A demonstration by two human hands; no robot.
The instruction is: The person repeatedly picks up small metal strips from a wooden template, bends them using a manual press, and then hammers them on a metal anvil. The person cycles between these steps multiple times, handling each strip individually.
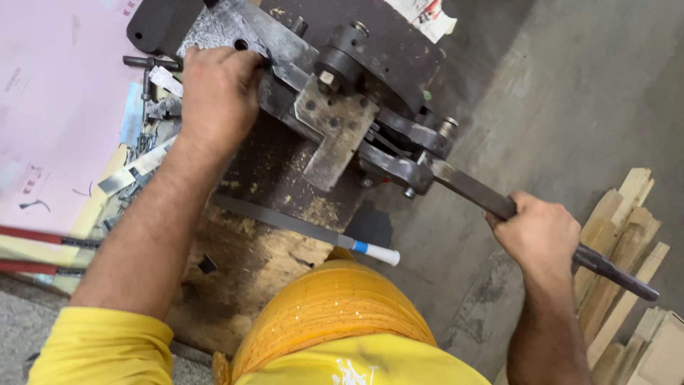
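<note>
A heavy dark steel lever machine (342,93) is bolted on a worn wooden block (249,257). My right hand (538,232) is closed around its long metal lever handle (620,274), which slants down to the right. My left hand (217,89) presses on the machine's upper left end, fingers curled over the metal by a round hole; whatever lies under the fingers is hidden. A flat metal file with a white and blue handle (313,232) lies across the block below the machine.
Metal strips and offcuts (139,167) lie left of the block, beside a pink sheet (57,107) and red-handled tools (43,249). Wooden sticks (627,235) are stacked at the lower right on the grey concrete floor (570,93).
</note>
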